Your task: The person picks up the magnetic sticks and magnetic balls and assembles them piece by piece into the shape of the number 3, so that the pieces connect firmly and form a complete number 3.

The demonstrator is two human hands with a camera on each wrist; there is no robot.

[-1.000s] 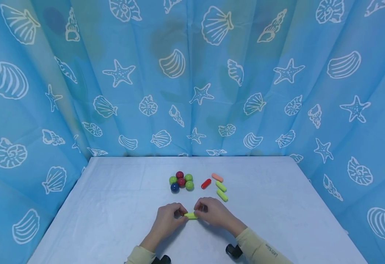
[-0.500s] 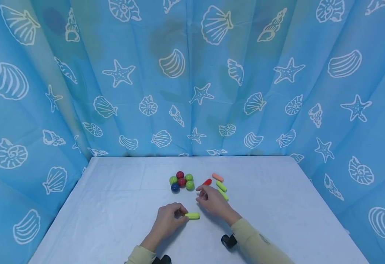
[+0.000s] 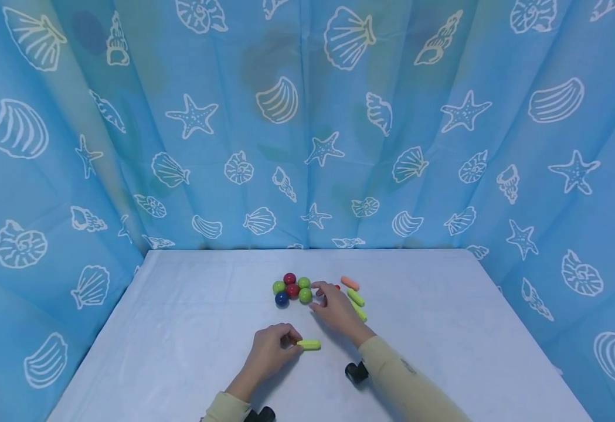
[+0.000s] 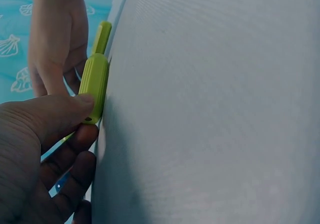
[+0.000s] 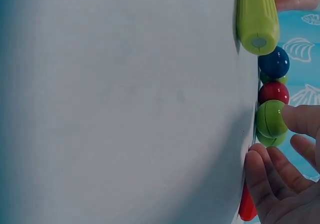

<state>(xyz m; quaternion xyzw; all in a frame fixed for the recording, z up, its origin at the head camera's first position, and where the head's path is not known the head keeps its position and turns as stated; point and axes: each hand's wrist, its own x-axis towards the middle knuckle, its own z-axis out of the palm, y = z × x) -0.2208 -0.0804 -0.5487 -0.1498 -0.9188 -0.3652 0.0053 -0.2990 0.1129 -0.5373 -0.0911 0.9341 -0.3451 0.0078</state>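
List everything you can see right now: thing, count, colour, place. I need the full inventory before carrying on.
Table: 1, white, under everything
Curtain: 1, blue with white sea motifs, behind and beside the table
Green balls: 3, green, in the cluster near mid-table
Dark red balls: 2, dark red, same cluster
Blue ball: 1, dark blue, cluster's near-left edge
Held rod: 1, yellow-green, nearer than the cluster
Loose rods: 2, yellow-green, right of the cluster
Orange rod: 1, orange, beyond the loose pair
Red rod: 1, red, partly hidden by the right hand
Black devices: 2, black, at the wrists
Sleeves: 2, beige, on the forearms
Left hand: 1, bare, pinching the held rod
Right hand: 1, bare, beside the cluster
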